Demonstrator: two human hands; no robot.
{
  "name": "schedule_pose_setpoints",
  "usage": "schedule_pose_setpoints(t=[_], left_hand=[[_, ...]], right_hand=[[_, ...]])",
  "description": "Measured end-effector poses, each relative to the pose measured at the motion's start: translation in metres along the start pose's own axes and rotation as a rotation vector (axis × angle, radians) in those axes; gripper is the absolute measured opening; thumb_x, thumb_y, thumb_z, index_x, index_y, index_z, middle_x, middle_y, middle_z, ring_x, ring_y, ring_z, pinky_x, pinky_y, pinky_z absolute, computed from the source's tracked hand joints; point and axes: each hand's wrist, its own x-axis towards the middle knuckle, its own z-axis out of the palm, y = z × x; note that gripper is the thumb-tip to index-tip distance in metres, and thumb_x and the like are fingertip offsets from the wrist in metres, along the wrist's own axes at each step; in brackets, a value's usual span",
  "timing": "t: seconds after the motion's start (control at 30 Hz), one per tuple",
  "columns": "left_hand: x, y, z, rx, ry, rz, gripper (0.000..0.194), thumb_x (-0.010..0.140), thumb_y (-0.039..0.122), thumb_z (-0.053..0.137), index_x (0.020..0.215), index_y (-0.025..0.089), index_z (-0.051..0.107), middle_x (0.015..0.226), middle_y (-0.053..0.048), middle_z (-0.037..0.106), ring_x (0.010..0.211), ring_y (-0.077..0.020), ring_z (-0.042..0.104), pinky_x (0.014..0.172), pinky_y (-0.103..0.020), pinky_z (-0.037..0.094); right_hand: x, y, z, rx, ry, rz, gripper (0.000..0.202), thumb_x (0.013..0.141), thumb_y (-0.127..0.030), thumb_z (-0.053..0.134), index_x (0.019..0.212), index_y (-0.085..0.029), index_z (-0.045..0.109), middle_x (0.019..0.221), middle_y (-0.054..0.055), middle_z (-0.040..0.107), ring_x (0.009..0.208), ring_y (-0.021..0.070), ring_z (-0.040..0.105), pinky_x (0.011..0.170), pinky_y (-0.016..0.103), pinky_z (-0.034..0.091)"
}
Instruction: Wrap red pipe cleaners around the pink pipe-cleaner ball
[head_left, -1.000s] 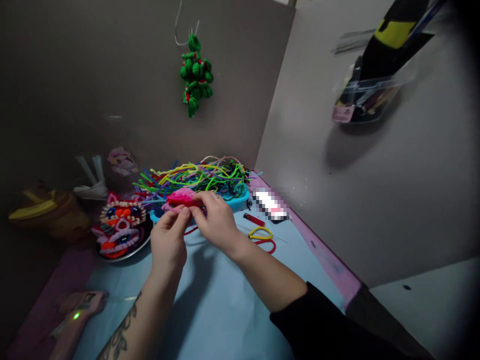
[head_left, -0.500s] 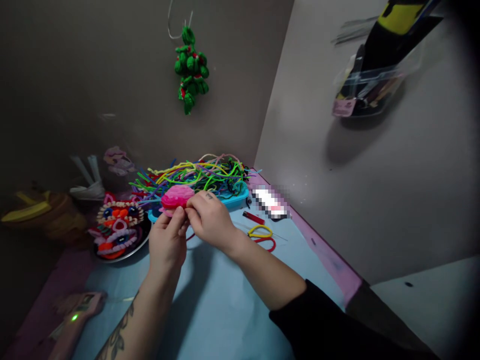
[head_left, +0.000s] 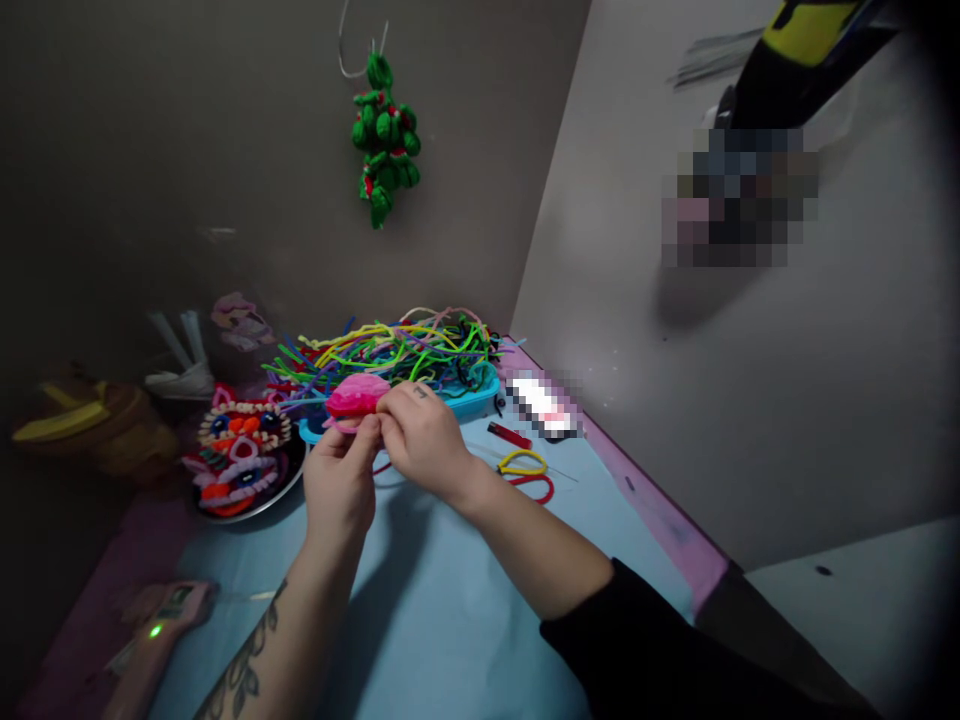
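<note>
A fuzzy pink and red piece (head_left: 358, 394) is held up over the front of the blue tray (head_left: 474, 401). My left hand (head_left: 341, 480) pinches it from below, thumb and fingers closed at its lower edge. From the right, my right hand (head_left: 421, 435) has its fingertips closed on the same piece, touching my left fingertips. What lies between the fingertips is too small to tell. A tangle of colourful pipe cleaners (head_left: 390, 345) fills the tray behind.
To the right lie scissors (head_left: 523, 462), a red lighter (head_left: 509, 435) and a phone (head_left: 541, 405). At left are a bowl (head_left: 259, 510) with fuzzy animal faces and a pink glue gun (head_left: 161, 630). A green bundle (head_left: 385, 140) hangs on the wall.
My left thumb has shifted slightly right and down beneath the pink piece, closer to my right fingertips. The whole view has moved a little.
</note>
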Motion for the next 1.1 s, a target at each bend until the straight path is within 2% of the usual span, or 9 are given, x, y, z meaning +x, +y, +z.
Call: schedule_pose_setpoints(t=[0.13, 0.37, 0.5, 0.7, 0.83, 0.93, 1.1], left_hand=[[0.001, 0.0, -0.006, 0.183, 0.023, 0.086, 0.023, 0.068, 0.035, 0.072, 0.074, 0.014, 0.067, 0.064, 0.0, 0.064, 0.059, -0.01, 0.055, 0.062, -0.022, 0.045], [-0.003, 0.001, -0.008, 0.31, 0.042, 0.163, 0.022, 0.072, 0.036, 0.067, 0.076, 0.014, 0.069, 0.069, -0.001, 0.065, 0.062, -0.0111, 0.055, 0.064, -0.022, 0.044], [-0.004, 0.002, -0.007, 0.286, 0.047, 0.206, 0.021, 0.072, 0.036, 0.068, 0.076, 0.015, 0.069, 0.069, -0.001, 0.065, 0.064, -0.0113, 0.055, 0.066, -0.023, 0.044], [-0.001, 0.003, -0.008, 0.249, 0.044, 0.19, 0.021, 0.071, 0.034, 0.069, 0.072, 0.014, 0.065, 0.066, 0.001, 0.061, 0.061, -0.0096, 0.052, 0.065, -0.022, 0.044], [0.007, 0.007, -0.01, 0.067, 0.082, 0.185, 0.022, 0.071, 0.033, 0.069, 0.068, 0.014, 0.059, 0.065, 0.003, 0.057, 0.062, -0.0085, 0.053, 0.066, -0.022, 0.045], [0.013, 0.012, -0.009, -0.091, 0.117, 0.169, 0.021, 0.069, 0.031, 0.07, 0.067, 0.014, 0.058, 0.066, 0.003, 0.057, 0.063, -0.0085, 0.055, 0.067, -0.022, 0.046], [0.02, 0.019, -0.011, -0.228, 0.155, 0.082, 0.02, 0.062, 0.026, 0.074, 0.068, 0.014, 0.059, 0.063, 0.004, 0.061, 0.06, -0.0074, 0.057, 0.065, -0.021, 0.048]], right_hand=[[0.0, 0.001, 0.0, -0.006, 0.0, 0.005, 0.014, 0.087, -0.02, 0.042, 0.081, -0.018, 0.054, 0.085, 0.006, 0.058, 0.085, 0.0194, 0.05, 0.079, 0.032, 0.04], [-0.001, -0.001, 0.001, -0.043, 0.031, -0.023, 0.016, 0.087, -0.02, 0.04, 0.08, -0.019, 0.054, 0.082, 0.006, 0.059, 0.082, 0.0197, 0.05, 0.076, 0.033, 0.039], [-0.001, -0.002, 0.0, -0.022, 0.049, -0.035, 0.015, 0.088, -0.021, 0.04, 0.081, -0.019, 0.054, 0.084, 0.006, 0.059, 0.084, 0.0196, 0.051, 0.078, 0.033, 0.039], [0.0, 0.0, 0.002, 0.07, 0.033, 0.006, 0.015, 0.089, -0.023, 0.043, 0.082, -0.019, 0.056, 0.084, 0.005, 0.06, 0.084, 0.0178, 0.053, 0.079, 0.031, 0.04], [0.001, 0.004, 0.002, 0.227, 0.024, 0.064, 0.01, 0.086, -0.024, 0.051, 0.089, -0.018, 0.058, 0.087, 0.004, 0.06, 0.086, 0.0157, 0.055, 0.079, 0.028, 0.042], [0.003, 0.008, -0.003, 0.271, -0.054, 0.133, 0.009, 0.084, -0.024, 0.054, 0.086, -0.018, 0.06, 0.084, 0.003, 0.06, 0.082, 0.0142, 0.055, 0.074, 0.026, 0.042], [0.004, 0.014, -0.001, 0.258, -0.312, 0.18, 0.014, 0.077, -0.029, 0.063, 0.083, -0.016, 0.063, 0.079, 0.001, 0.06, 0.073, 0.0121, 0.052, 0.065, 0.023, 0.038]])
